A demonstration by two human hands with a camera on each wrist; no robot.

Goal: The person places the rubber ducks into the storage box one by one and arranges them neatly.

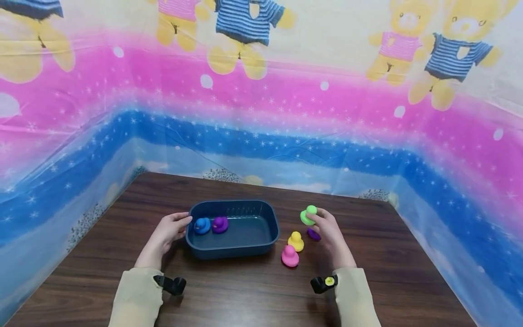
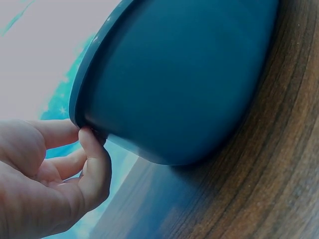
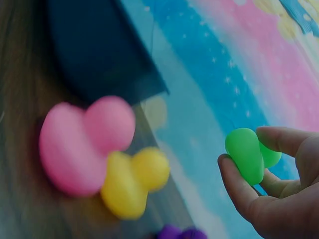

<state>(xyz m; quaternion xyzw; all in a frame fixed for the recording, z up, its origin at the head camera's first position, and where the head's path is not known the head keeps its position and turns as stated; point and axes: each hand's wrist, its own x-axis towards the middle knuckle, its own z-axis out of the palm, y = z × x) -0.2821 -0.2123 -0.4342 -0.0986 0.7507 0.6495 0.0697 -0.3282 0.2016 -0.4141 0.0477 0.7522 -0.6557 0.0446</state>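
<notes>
A dark blue-grey rectangular basin stands on the table, with a blue rubber duck and a purple rubber duck inside at its left end. My left hand pinches the basin's left rim between thumb and fingers, plain in the left wrist view. To the right of the basin, my right hand holds a green rubber duck by its fingertips, lifted off the table. Below it lie a yellow rubber duck, a pink rubber duck and another purple duck, partly hidden by the right hand.
The dark wooden table ends at a printed cloth that hangs along its back and sides. Black straps with small cameras sit on both wrists.
</notes>
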